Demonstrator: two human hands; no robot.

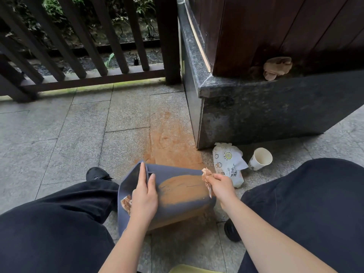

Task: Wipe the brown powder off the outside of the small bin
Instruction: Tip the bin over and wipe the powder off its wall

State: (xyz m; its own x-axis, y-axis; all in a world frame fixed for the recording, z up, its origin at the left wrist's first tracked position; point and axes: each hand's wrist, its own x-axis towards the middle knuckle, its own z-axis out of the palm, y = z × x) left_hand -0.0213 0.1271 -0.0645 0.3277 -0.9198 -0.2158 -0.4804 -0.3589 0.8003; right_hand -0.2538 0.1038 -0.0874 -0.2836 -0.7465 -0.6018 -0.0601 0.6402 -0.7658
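**Wipe in progress: powder patch remaining on bin side**

I am watching from the head view; the person is sitting with knees apart, the small bin lying on its side on the paving between them, mouth toward 9 o'clock.

Left hand is clamping the bin at its rim handle, thumb hooked inside the opening, fingers flat on the outer wall. A browned scrap of paper is showing inside the mouth.

Right hand is pinching a crumpled, stained tissue between closed fingertips, at 3 o'clock of the bin near its base end. I cannot tell whether the tissue is touching the wall.

A broad brown powder patch is covering the upper side, so I am judging the wipe well short of done. Next move: pressing the tissue onto the patch and dragging across while the left hand is bracing; rotating for the underside.

Farther out at 1 o'clock: wipes packet, paper cup; powder stain on the paving at 12 o'clock.
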